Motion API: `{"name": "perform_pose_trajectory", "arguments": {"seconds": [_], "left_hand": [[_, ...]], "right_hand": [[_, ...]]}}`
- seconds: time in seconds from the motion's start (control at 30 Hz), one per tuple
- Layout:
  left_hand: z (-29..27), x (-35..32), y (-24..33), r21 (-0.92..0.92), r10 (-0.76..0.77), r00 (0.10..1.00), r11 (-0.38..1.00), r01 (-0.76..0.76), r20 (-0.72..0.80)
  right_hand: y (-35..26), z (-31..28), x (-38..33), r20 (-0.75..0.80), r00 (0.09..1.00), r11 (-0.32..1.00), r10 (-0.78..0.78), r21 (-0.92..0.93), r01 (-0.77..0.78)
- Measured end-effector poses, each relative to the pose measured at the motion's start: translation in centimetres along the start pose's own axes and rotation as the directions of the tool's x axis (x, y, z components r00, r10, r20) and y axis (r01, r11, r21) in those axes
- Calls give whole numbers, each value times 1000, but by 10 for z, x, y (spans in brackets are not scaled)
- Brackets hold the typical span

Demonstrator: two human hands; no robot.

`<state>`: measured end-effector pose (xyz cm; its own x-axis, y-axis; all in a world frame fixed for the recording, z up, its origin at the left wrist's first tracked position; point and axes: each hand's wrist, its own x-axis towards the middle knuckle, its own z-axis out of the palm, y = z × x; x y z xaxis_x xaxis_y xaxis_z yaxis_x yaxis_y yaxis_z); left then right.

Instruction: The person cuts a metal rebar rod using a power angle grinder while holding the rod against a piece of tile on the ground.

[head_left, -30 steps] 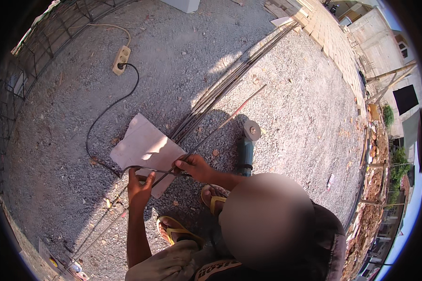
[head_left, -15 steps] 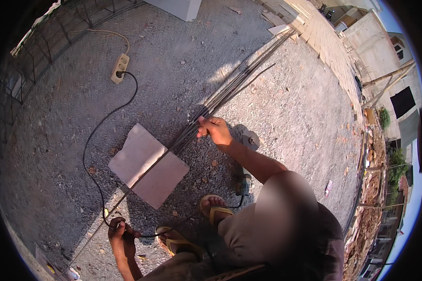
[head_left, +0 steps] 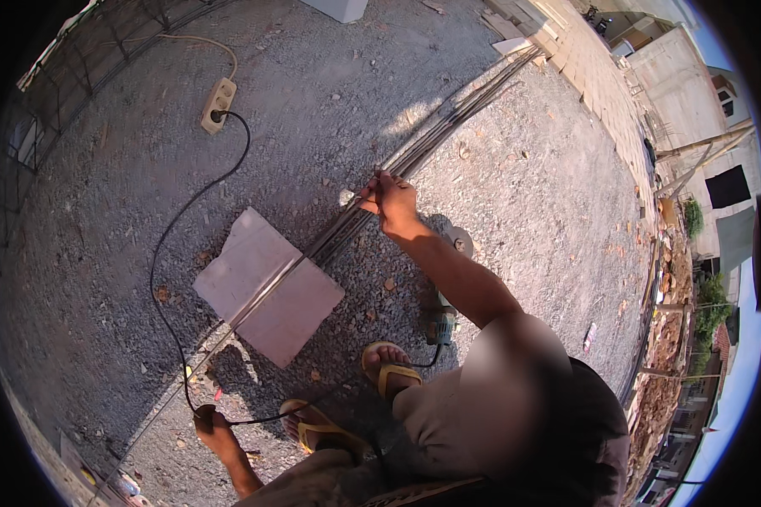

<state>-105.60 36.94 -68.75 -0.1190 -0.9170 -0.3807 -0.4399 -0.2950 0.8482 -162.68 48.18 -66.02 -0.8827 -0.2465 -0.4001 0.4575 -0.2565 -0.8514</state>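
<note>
Rods (head_left: 452, 127) meet the right hand (head_left: 395, 203), grip unclear. Left hand (head_left: 216, 433) pinches black cord (head_left: 155, 262), best kept off the slab's (head_left: 300, 317) edges.

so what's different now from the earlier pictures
The left hand has moved down, holding the black cable, which no longer crosses the pale board. The right hand has moved up to the rod bundle; its grip is unclear. The single rod now crosses the board's middle, closer to the bundle. Power strip and grinder stayed put.
</note>
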Motion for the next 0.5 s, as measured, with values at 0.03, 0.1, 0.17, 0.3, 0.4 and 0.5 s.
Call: {"name": "perform_pose_trajectory", "arguments": {"seconds": [0.03,0.1,0.17,0.3,0.4,0.5], "left_hand": [[-1,0,-4,94,95,995,991,-95,5],[31,-13,21,95,154,987,983,-158,52],[55,-22,27,79,220,975,973,-217,-36],[58,-31,47,99,111,994,989,-111,13],[63,-19,68,385,394,916,836,-392,76],[49,3,69,537,476,877,725,-432,65]], "right_hand": [[-34,-12,29,-16,995,995,-98,0,98],[-122,-87,129,-66,923,925,-379,-17,378],[-157,-98,169,-187,950,914,-248,280,294],[-31,-26,93,-106,994,998,29,51,-23],[14,-27,51,-221,975,993,12,115,14],[34,-36,55,-61,992,969,-111,213,122]]}}
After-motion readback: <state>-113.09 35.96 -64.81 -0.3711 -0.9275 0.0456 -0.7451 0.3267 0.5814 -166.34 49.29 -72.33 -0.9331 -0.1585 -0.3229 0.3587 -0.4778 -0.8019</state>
